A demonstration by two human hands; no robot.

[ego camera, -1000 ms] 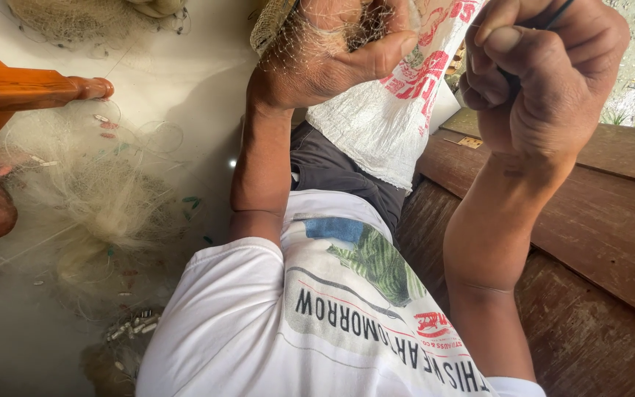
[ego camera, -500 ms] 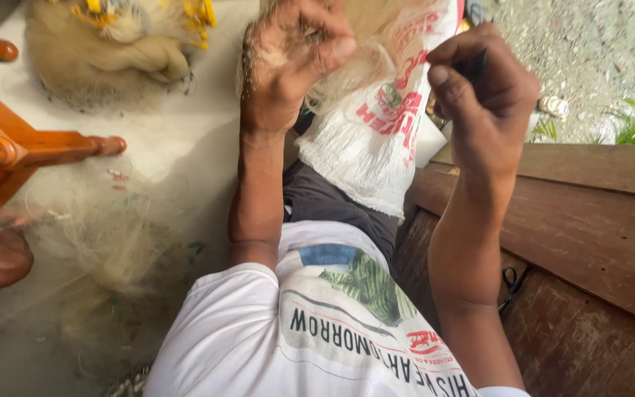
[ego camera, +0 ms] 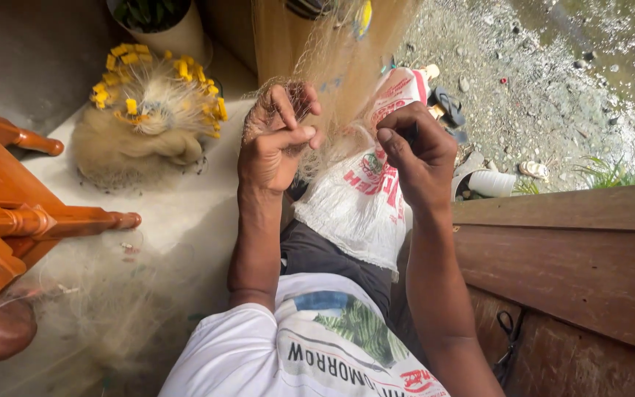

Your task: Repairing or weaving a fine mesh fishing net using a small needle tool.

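Concrete floor (ego camera: 185, 213) carries piled net (ego camera: 141, 140); left hand (ego camera: 277, 140) pinches hanging net (ego camera: 325, 66), right hand (ego camera: 417, 158) grips a dark tool; mending appears midway.

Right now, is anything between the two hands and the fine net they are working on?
Nothing visible. The left hand already has the net bunched in its fingers. The right hand pinches a small dark tool right beside the mesh, above the white woven sack on the lap.
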